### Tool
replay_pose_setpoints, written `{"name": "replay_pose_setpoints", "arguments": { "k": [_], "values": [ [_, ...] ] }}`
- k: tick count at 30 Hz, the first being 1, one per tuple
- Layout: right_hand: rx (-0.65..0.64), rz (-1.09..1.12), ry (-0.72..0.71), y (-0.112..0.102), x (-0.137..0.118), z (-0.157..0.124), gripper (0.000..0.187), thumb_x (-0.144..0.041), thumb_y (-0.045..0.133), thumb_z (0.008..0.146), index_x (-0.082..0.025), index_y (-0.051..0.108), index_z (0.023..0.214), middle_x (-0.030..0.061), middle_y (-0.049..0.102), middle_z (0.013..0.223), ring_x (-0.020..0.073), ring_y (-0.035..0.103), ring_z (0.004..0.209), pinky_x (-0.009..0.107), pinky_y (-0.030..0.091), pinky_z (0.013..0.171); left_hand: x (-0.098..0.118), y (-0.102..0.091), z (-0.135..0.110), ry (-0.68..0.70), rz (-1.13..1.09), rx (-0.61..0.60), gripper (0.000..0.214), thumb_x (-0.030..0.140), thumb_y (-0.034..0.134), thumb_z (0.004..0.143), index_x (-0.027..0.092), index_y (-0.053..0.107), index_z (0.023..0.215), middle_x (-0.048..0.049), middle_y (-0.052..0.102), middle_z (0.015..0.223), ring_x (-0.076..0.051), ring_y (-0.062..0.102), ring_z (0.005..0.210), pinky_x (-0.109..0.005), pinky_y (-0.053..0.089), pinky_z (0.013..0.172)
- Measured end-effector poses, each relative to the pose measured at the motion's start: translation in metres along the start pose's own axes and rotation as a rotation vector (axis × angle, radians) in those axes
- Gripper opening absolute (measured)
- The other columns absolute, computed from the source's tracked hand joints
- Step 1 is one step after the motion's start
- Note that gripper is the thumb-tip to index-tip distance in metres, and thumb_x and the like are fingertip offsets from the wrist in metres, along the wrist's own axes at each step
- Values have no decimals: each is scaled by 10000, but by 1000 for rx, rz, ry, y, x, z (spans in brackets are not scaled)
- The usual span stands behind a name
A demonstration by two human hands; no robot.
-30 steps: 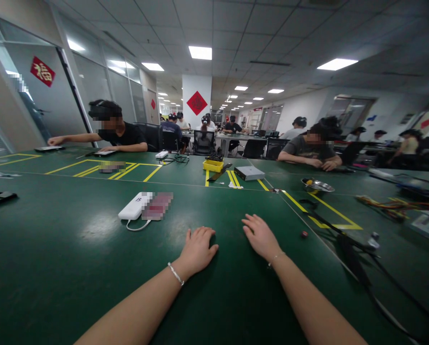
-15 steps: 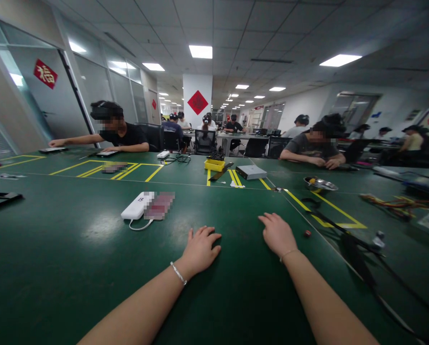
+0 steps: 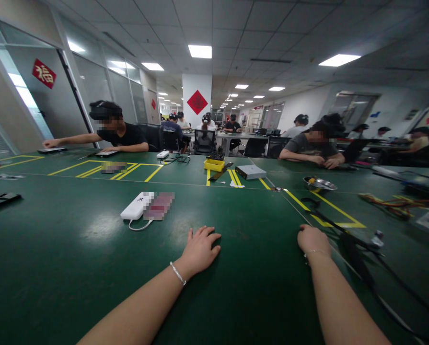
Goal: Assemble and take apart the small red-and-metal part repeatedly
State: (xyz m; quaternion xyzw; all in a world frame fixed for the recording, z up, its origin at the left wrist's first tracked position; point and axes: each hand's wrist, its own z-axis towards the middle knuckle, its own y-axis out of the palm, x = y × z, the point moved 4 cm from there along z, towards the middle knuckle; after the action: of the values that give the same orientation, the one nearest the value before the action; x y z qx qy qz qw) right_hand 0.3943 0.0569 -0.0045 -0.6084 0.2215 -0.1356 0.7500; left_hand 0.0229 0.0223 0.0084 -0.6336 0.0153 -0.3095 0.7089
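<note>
My left hand (image 3: 200, 249) lies flat on the green table (image 3: 74, 268) with its fingers spread and nothing in it; a thin bracelet sits on that wrist. My right hand (image 3: 313, 239) rests further right, fingers curled down onto the tabletop near the black cables (image 3: 358, 258). It covers the spot where a small red thing lay a moment ago, and that thing is hidden now. A white power bank (image 3: 135, 206) with a short cable lies ahead of my left hand, out of reach of the fingers.
A yellow parts box (image 3: 213, 165), a grey flat box (image 3: 250, 172) and a metal dish (image 3: 319, 184) stand further back. Coloured wires (image 3: 390, 203) lie at the right. Yellow tape lines mark the table. Other people sit working at the far side.
My right hand has slid to the right across the table and curled down over the place of the small red thing. My left hand has stayed put.
</note>
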Motion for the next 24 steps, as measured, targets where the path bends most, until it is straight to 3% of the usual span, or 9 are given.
{"name": "replay_pose_setpoints", "arguments": {
  "k": [9, 16, 19, 24],
  "values": [
    [33, 53, 77, -9, 0, -8, 391, -325, 285, 775, -210, 570, 1017, 126, 596, 966, 275, 541, 867, 364, 420, 667, -1, 2, 0, -8, 4, -1, 343, 349, 430, 767, 322, 486, 1104, -36, 429, 1246, -270, 294, 1193, -584, 154, 939],
    [120, 113, 38, -17, -9, -9, 405, -327, 260, 794, -182, 550, 1036, 136, 596, 926, 253, 543, 826, 370, 411, 679, -1, 1, 0, 7, -21, 21, 322, 351, 429, 767, 319, 495, 1080, -34, 440, 1239, -277, 305, 1188, -596, 164, 923],
    [173, 169, -162, -31, -47, -23, 361, -310, 313, 786, -162, 552, 1014, 117, 581, 963, 230, 517, 897, 348, 399, 748, -1, 0, 1, 0, -81, 55, 288, 344, 425, 772, 280, 521, 1035, -44, 506, 1161, -251, 387, 1130, -545, 208, 937],
    [147, 271, -779, -48, -146, -93, 245, -249, 382, 782, -197, 561, 940, 70, 572, 953, 193, 497, 901, 323, 387, 796, 3, -2, 5, -14, -446, 55, 326, 340, 402, 793, 206, 472, 1081, -55, 588, 1004, -179, 533, 938, -336, 399, 834]
  ]
}}
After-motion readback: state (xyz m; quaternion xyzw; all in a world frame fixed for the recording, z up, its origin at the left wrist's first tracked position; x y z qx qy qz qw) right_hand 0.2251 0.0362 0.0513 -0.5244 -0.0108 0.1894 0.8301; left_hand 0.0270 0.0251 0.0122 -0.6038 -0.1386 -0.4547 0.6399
